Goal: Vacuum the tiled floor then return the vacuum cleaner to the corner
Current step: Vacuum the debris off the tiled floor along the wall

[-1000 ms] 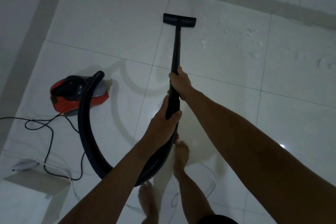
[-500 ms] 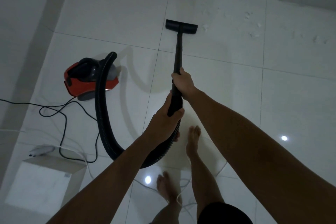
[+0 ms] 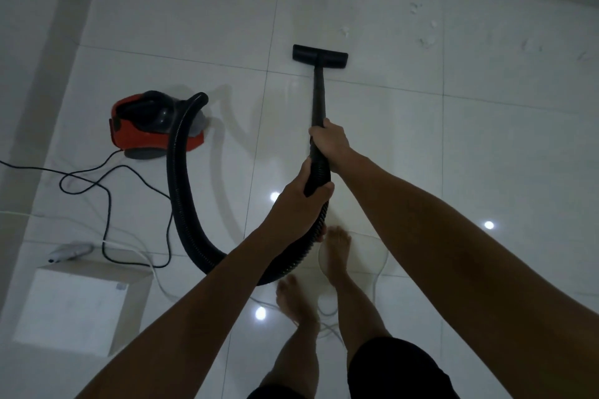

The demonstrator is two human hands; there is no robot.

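Observation:
A red and black vacuum cleaner [image 3: 152,125] sits on the white tiled floor [image 3: 486,146] at the left. Its black ribbed hose [image 3: 180,201] loops down and back up to the black wand [image 3: 318,97]. The flat floor nozzle [image 3: 320,57] rests on the tiles ahead of me. My right hand [image 3: 329,142] grips the wand higher up. My left hand [image 3: 299,204] holds the handle end just below it, where the hose joins. White crumbs [image 3: 424,29] lie scattered beyond the nozzle to the right.
A black power cord [image 3: 107,214] snakes over the tiles left of the hose. A white box [image 3: 77,304] stands at lower left with a power strip [image 3: 69,251] and white cable beside it. My bare feet [image 3: 337,246] stand below the hands. Walls run along the left and top.
The nozzle has been drawn back toward me, away from the crumbs. My view has shifted back, so the vacuum cleaner and box sit further into the picture.

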